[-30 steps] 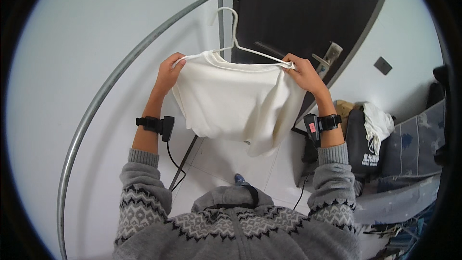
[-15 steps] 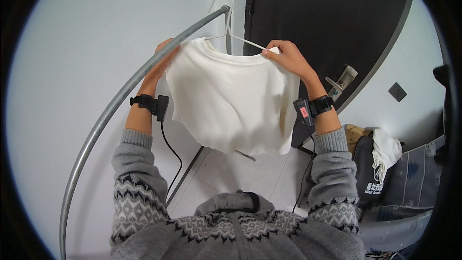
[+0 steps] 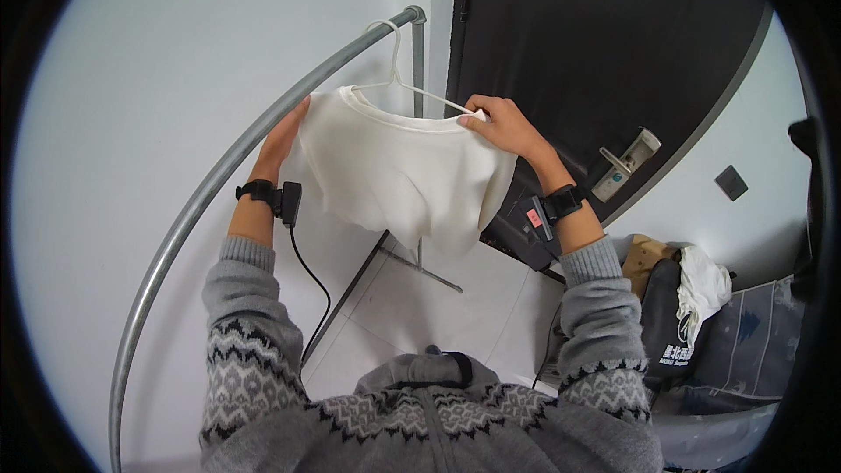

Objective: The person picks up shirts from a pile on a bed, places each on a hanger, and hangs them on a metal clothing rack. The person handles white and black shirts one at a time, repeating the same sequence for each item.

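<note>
Right hand (image 3: 506, 126): forearm stretched forward, wrist bent inward; fingers pinch one shoulder of the white shirt (image 3: 407, 162), thumb on the near side. Left hand (image 3: 282, 133): arm outstretched, fingers beside the opposite shoulder, partly behind the metal rail (image 3: 219, 177); grip cannot be told. Shirt: hangs between both hands' fingers. White hanger (image 3: 397, 57): hook beyond the fingers, at the rail.

Likely a home, dark door (image 3: 561, 52), metal clothes rail (image 3: 156, 271), tiled floor (image 3: 460, 324)

Shirt (image 3: 394, 158) sits on hanger (image 3: 429, 95), door (image 3: 561, 44) behind right.
</note>
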Tool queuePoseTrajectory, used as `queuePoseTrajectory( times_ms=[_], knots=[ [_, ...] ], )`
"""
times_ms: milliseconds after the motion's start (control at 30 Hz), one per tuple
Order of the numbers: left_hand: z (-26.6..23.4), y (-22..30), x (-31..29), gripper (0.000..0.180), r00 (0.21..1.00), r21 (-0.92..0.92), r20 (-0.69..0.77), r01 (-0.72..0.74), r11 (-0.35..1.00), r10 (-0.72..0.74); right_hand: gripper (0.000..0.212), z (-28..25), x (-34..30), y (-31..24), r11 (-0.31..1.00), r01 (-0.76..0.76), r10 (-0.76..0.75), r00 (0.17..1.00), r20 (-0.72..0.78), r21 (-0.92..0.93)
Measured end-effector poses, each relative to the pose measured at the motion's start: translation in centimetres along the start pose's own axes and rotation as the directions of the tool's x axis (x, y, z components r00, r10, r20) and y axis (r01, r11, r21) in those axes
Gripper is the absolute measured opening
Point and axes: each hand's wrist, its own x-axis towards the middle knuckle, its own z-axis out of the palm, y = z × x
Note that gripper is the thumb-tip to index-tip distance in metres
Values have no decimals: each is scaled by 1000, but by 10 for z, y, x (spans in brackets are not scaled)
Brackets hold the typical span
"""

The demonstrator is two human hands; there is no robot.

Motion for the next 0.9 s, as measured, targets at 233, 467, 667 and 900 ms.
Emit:
queuePoseTrajectory(
  times_ms=[233,467,667,900],
  knots=[
    [2,13,3,39,988,9,-64,141,990,-140,27,-10,7,-1,997,79,-79,996,-39,-9],
    [6,31,0,47,997,61,35,71,996,-73,25,-22,-1,-18,982,60,-94,978,-187,-180],
    [15,57,-39,51,996,176,-94,27,984,-11,16,-16,-10,-34,959,268,-179,829,-530,95],
    [13,70,-127,38,985,237,-128,145,961,-117,9,61,-20,-26,811,140,36,957,-287,569]
  ],
)
